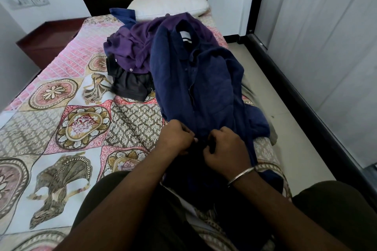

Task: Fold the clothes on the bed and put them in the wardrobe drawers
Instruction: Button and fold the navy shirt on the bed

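Navy shirt (200, 79) laid lengthwise on the patterned bed (61, 108), collar toward 12 o'clock. Left hand (177, 138) and right hand (226, 146), fingers curled, both pinch its front near the hem. Purple garment (130, 47) at 11 o'clock.

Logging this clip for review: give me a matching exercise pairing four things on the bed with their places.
Things:
1. navy shirt
2. purple garment
3. black garment
4. white pillow

Places:
A. at the head of the bed
B. partly under the purple one
C. pinched by both hands near its lower front
D. heaped left of the navy shirt

Pairs: 1-C, 2-D, 3-B, 4-A
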Available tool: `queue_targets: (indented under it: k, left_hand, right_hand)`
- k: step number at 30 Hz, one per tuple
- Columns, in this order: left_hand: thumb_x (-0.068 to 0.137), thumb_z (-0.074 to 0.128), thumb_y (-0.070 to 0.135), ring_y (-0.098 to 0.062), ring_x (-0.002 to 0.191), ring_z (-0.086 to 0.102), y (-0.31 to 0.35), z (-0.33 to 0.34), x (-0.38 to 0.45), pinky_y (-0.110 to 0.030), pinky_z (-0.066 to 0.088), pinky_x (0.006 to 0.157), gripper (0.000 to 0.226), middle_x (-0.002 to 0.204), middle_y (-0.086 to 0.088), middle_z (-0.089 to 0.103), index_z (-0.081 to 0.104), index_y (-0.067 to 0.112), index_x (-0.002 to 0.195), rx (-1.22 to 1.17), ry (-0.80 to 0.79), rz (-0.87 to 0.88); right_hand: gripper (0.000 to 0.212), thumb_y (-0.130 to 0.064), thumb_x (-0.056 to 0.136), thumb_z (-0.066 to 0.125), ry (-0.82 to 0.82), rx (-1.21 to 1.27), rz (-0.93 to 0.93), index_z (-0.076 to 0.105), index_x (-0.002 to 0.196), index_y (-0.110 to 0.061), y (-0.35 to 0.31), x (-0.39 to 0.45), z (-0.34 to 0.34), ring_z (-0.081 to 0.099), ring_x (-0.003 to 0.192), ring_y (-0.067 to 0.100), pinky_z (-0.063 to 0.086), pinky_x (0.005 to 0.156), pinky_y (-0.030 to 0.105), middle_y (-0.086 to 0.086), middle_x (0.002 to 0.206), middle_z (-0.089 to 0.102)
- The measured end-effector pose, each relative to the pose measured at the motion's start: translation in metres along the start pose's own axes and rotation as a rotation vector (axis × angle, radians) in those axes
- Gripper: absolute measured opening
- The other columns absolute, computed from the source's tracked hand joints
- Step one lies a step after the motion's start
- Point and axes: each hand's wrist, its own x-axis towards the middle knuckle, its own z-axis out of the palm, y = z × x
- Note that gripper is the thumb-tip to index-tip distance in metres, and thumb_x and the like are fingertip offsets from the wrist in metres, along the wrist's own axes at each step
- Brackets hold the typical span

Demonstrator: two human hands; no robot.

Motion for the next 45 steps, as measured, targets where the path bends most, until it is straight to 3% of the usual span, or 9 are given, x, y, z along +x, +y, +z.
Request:
queue_targets:
  k: [4,8,14,20,23,29,32,37,45]
  left_hand:
    - [0.086,0.074,0.010,-0.019,0.068,0.064,-0.003,-0.002,-0.001,-0.037,0.060,0.061,0.013,0.087,-0.013,0.067,0.065,0.014,0.079,-0.183,-0.052,-0.074]
    - [0.088,0.072,0.012,-0.018,0.071,0.064,-0.002,-0.003,-0.004,-0.031,0.056,0.056,0.010,0.087,-0.012,0.069,0.065,0.016,0.082,-0.251,-0.042,-0.055]
    - [0.081,0.081,0.014,-0.016,0.064,0.066,-0.003,-0.005,-0.003,-0.031,0.055,0.060,0.016,0.072,-0.005,0.067,0.065,0.014,0.079,-0.311,-0.021,-0.039]
    - [0.076,0.082,0.013,-0.016,0.056,0.062,-0.004,-0.002,-0.004,-0.030,0.053,0.052,0.026,0.071,-0.006,0.068,0.060,0.025,0.081,-0.253,0.044,0.116]
    - [0.078,0.082,0.017,-0.017,0.063,0.066,-0.004,-0.003,-0.004,-0.031,0.056,0.056,0.014,0.066,0.003,0.069,0.072,0.025,0.084,-0.205,0.013,0.166]
    - [0.080,0.080,0.020,-0.012,0.068,0.067,-0.006,-0.001,-0.002,-0.039,0.060,0.074,0.007,0.070,0.006,0.072,0.076,0.025,0.077,-0.180,0.014,0.168]
    - [0.084,0.076,0.015,-0.015,0.067,0.066,-0.004,-0.003,-0.005,-0.034,0.057,0.064,0.014,0.065,0.007,0.069,0.074,0.025,0.074,-0.180,0.011,0.171]
    - [0.085,0.077,0.021,-0.020,0.068,0.069,0.001,-0.003,-0.009,-0.026,0.051,0.048,0.012,0.070,0.002,0.071,0.072,0.025,0.075,-0.217,0.027,0.177]
    - [0.084,0.077,0.018,-0.008,0.064,0.064,0.000,0.000,-0.009,-0.022,0.044,0.055,0.016,0.067,0.009,0.070,0.072,0.027,0.072,-0.217,-0.002,0.197]
  right_hand:
    - [0.017,-0.018,0.075,0.066,0.085,0.037,-0.006,0.054,0.069,-0.008,0.000,-0.001,0.005,0.053,0.061,0.027,0.045,0.053,0.035,0.005,0.081,0.048]
    - [0.033,-0.036,0.076,0.076,0.058,-0.002,0.002,0.059,0.074,-0.008,0.001,-0.002,0.005,0.054,0.067,0.025,0.047,0.058,0.036,0.008,0.087,0.050]
    - [0.016,-0.012,0.080,0.066,0.108,0.029,0.018,0.057,0.069,-0.004,0.003,0.000,0.007,0.056,0.067,0.031,0.046,0.057,0.037,0.010,0.087,0.051]
    - [0.009,-0.007,0.083,0.064,0.362,0.274,0.026,0.059,0.079,-0.012,-0.003,0.004,-0.002,0.054,0.072,0.013,0.044,0.067,0.026,-0.001,0.081,0.056]
    - [0.013,-0.009,0.088,0.066,0.294,0.527,0.186,0.058,0.093,-0.018,-0.002,0.007,-0.006,0.060,0.069,0.000,0.041,0.061,0.008,-0.009,0.074,0.065]
    - [0.022,-0.009,0.082,0.077,0.137,0.711,0.245,0.070,0.101,-0.017,0.004,0.010,-0.001,0.068,0.076,0.000,0.050,0.068,0.010,-0.007,0.080,0.072]
    - [0.018,-0.012,0.079,0.081,0.138,0.792,0.272,0.074,0.095,-0.015,0.004,0.012,0.000,0.070,0.079,0.007,0.055,0.072,0.019,-0.003,0.083,0.074]
    - [0.013,-0.017,0.084,0.077,0.162,0.768,0.253,0.070,0.080,-0.027,0.004,0.011,0.000,0.068,0.078,0.008,0.055,0.075,0.026,-0.006,0.079,0.072]
    - [0.007,-0.014,0.089,0.069,0.132,0.708,0.191,0.066,0.087,-0.020,0.002,0.010,0.003,0.062,0.074,-0.004,0.047,0.067,0.010,-0.010,0.080,0.068]
